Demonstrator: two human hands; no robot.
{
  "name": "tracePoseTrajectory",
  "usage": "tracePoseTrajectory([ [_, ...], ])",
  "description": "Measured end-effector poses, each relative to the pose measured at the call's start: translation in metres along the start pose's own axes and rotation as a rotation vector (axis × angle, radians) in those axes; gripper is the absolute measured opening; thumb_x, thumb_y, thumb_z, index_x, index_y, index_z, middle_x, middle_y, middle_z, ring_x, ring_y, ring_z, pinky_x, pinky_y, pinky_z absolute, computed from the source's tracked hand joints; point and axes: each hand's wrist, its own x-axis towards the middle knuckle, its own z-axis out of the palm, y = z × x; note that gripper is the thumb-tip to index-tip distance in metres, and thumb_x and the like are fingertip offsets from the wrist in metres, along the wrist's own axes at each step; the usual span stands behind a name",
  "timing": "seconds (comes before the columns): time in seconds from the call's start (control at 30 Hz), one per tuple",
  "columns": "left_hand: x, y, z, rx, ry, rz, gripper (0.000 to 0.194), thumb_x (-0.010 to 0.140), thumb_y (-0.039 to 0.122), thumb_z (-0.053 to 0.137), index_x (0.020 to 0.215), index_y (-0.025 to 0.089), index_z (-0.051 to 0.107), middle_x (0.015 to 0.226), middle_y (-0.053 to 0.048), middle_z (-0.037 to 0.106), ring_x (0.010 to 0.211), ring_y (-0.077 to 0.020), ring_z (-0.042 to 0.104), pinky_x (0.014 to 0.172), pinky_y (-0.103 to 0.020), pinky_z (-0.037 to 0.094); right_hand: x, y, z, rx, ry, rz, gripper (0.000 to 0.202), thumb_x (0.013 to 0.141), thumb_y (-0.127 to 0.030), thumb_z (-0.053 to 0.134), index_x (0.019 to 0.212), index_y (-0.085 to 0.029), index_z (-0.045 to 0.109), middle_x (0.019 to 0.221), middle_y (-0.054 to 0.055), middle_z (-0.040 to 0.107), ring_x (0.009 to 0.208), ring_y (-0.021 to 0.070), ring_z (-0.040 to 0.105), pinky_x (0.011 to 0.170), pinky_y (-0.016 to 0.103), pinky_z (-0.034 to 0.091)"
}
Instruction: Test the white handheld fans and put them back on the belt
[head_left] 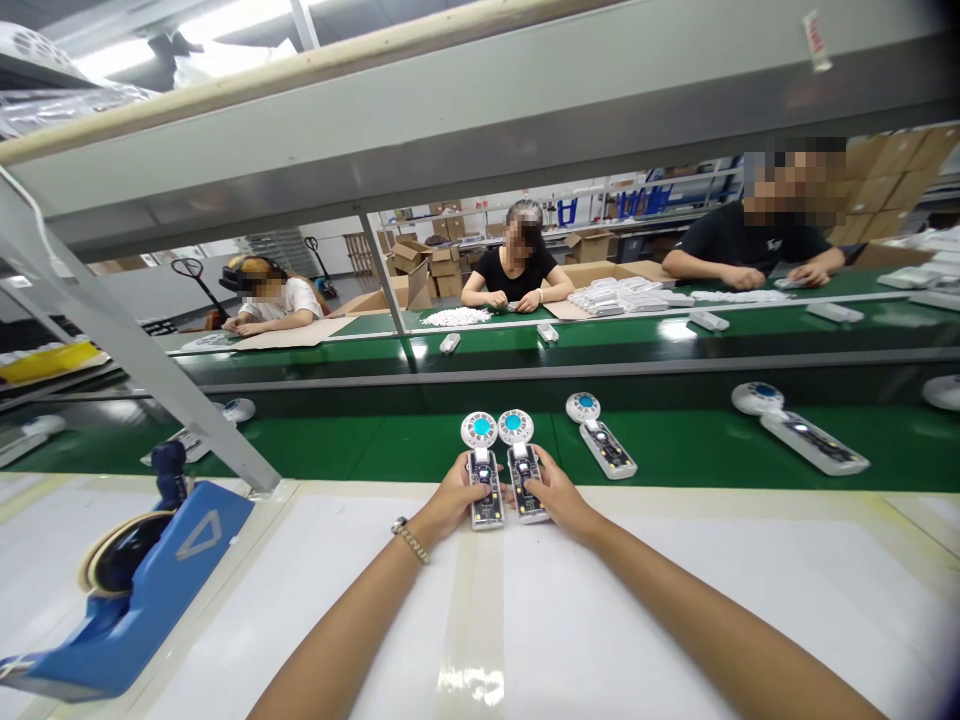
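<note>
Left hand: the left hand (454, 497) has its grip clamped on the left fan unit (482, 470), thumb pressed on the handle.
Right hand: the right hand (556, 495) has its grip clamped on the right fan unit (520, 465), thumb on its handle.
Fan units: the two lie side by side, touching or nearly so, round blue-centred heads at 12 o'clock, handles at 6 o'clock, across the edge where the white worktop (675, 600) meets the green belt (360, 445).
Wrist: a watch (409, 538) sits on the left wrist.
At 2 o'clock: a third fan unit (602, 437) lies tilted on the belt, near the right hand; a fourth (799, 427) lies well apart at 3 o'clock.
At 8 o'clock: a blue tape dispenser (142, 590) stands on the worktop.
At 12 o'clock: three people sit at the far bench beyond the belt.
</note>
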Motion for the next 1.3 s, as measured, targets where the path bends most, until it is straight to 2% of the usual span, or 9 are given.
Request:
tracePoseTrajectory([
  [0.17,-0.001,0.002,0.003,-0.001,0.018,-0.002,0.048,0.064,0.01,0.07,0.103,0.018,0.043,0.113,-0.012,0.053,0.084,-0.0239,0.064,0.079,-0.046,0.05,-0.002,-0.002,0.001,0.002,-0.013,0.022,0.059,0.068,-0.02,0.054,0.124,-0.023,0.034,0.087,0.002,0.061,0.076,0.0177,0.06,0.071,0.033,0.049],
  [0.3,-0.003,0.005,0.006,-0.003,0.022,-0.022,0.046,0.064,0.009,0.068,0.101,0.019,0.042,0.113,-0.01,0.052,0.085,-0.0231,0.063,0.077,-0.044,0.051,-0.003,-0.003,0.002,-0.006,0.03,0.045,0.062,0.068,-0.021,0.055,0.124,-0.022,0.031,0.09,0.002,0.06,0.077,0.0179,0.06,0.071,0.033,0.049],
  [0.5,-0.002,0.0,0.005,-0.02,0.035,0.005,0.05,0.059,0.008,0.071,0.098,0.018,0.041,0.103,-0.008,0.056,0.078,-0.0206,0.064,0.075,-0.04,0.05,-0.004,0.0,0.003,-0.055,0.067,0.027,0.064,0.065,-0.024,0.059,0.124,-0.023,0.035,0.102,0.005,0.062,0.089,0.0219,0.06,0.079,0.037,0.048],
  [0.6,-0.003,-0.004,0.005,-0.036,0.056,0.014,0.056,0.054,0.007,0.072,0.098,0.017,0.04,0.099,-0.008,0.058,0.076,-0.0196,0.064,0.074,-0.038,0.049,-0.006,0.003,0.001,-0.063,0.106,0.065,0.069,0.063,-0.027,0.062,0.126,-0.022,0.035,0.104,0.008,0.063,0.09,0.0243,0.061,0.081,0.039,0.048],
  [0.8,-0.001,-0.011,0.0,-0.074,0.059,-0.015,0.061,0.051,0.009,0.076,0.099,0.017,0.039,0.1,-0.009,0.059,0.072,-0.0187,0.064,0.072,-0.036,0.048,0.0,0.016,-0.011,-0.127,0.094,0.116,0.083,0.063,-0.034,0.066,0.135,-0.023,0.027,0.106,0.009,0.065,0.085,0.0253,0.065,0.077,0.037,0.052],
  [0.93,-0.001,-0.013,-0.001,-0.08,0.05,0.004,0.061,0.052,0.009,0.077,0.099,0.017,0.04,0.099,-0.01,0.059,0.073,-0.0193,0.064,0.073,-0.039,0.048,0.001,0.021,-0.015,-0.154,0.079,0.129,0.088,0.064,-0.038,0.065,0.139,-0.022,0.02,0.114,0.01,0.062,0.091,0.0247,0.064,0.077,0.035,0.052],
  [1.03,-0.002,-0.011,0.0,-0.076,0.039,0.012,0.057,0.054,0.008,0.075,0.098,0.017,0.04,0.1,-0.009,0.059,0.074,-0.0197,0.064,0.074,-0.039,0.048,-0.001,0.02,-0.013,-0.152,0.099,0.096,0.086,0.066,-0.04,0.063,0.139,-0.021,0.021,0.12,0.011,0.057,0.097,0.0255,0.062,0.077,0.035,0.052],
  [1.3,-0.004,-0.002,0.006,-0.065,0.039,0.007,0.059,0.053,0.009,0.074,0.1,0.019,0.04,0.102,-0.008,0.059,0.075,-0.0205,0.064,0.069,-0.036,0.049,-0.007,0.004,-0.005,-0.024,0.039,0.082,0.084,0.064,-0.035,0.065,0.135,-0.021,0.022,0.106,0.01,0.062,0.085,0.0245,0.064,0.075,0.038,0.052],
])
